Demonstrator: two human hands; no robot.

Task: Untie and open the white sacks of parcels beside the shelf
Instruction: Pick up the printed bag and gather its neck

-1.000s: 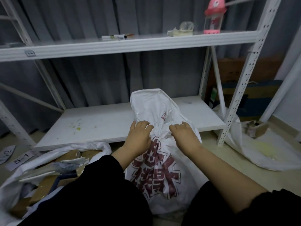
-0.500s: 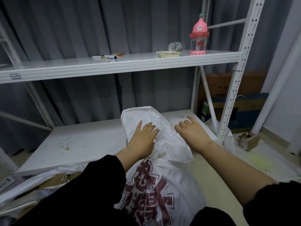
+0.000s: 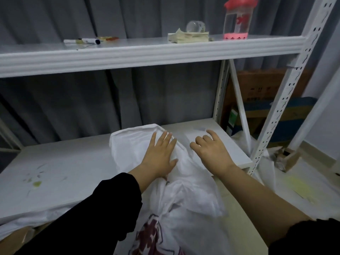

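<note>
Grip on sack (image 3: 185, 214) released: left hand (image 3: 160, 155) flat, right hand (image 3: 211, 153) relaxed.

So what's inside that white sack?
Only the outside of the sack shows: white with red print, the neck bunched shut, the left hand flat on its loose top. The contents are hidden by the sack itself.

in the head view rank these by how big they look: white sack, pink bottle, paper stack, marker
1. white sack
2. pink bottle
3. paper stack
4. marker
The sack is also nearest the camera, which enlarges it.
</note>
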